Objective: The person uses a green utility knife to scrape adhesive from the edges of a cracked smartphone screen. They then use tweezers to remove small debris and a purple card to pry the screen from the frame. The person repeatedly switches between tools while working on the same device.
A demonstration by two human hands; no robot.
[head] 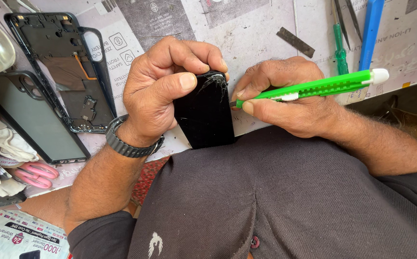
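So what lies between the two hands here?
Head view: the black phone with cracked glass, gripped by the left hand; the right hand holds a green cutter at its edge.

Both hands, left [163,91] and right [285,96], curled closed, knuckles up, close together.

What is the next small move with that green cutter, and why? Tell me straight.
Probably slide the green cutter blade along the right edge of the black phone. The right hand holds its tip at that edge, just below the cracked top corner, while the left hand grips the phone upright.
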